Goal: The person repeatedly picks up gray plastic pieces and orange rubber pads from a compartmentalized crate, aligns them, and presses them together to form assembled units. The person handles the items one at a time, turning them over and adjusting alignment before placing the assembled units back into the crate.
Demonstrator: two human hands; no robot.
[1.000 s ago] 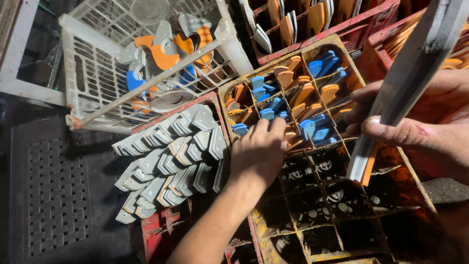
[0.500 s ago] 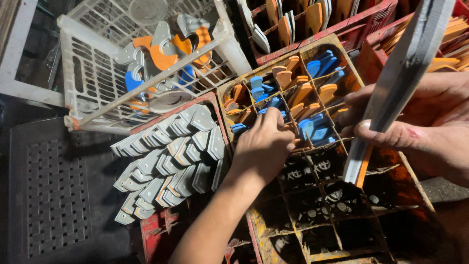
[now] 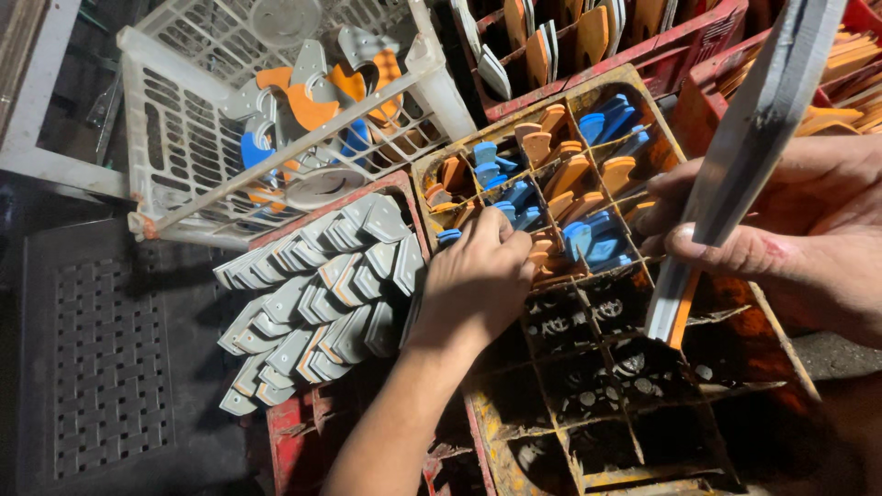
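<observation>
The left hand lies palm-down, fingers curled into the blue and orange pieces in the far cells of the yellow divided crate, probably gripping one; the right hand clamps a grey stack of flat pieces, its long axis running far-right to near-left, lower end over the crate, just right of the left hand.

White basket — grey blades stacked beside

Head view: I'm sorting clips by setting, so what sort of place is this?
Probably a small workshop or factory sorting floor. Divided crates hold orange and blue flat parts, grey blade-shaped pieces are stacked in rows, and a white plastic basket holds more mixed parts.
</observation>
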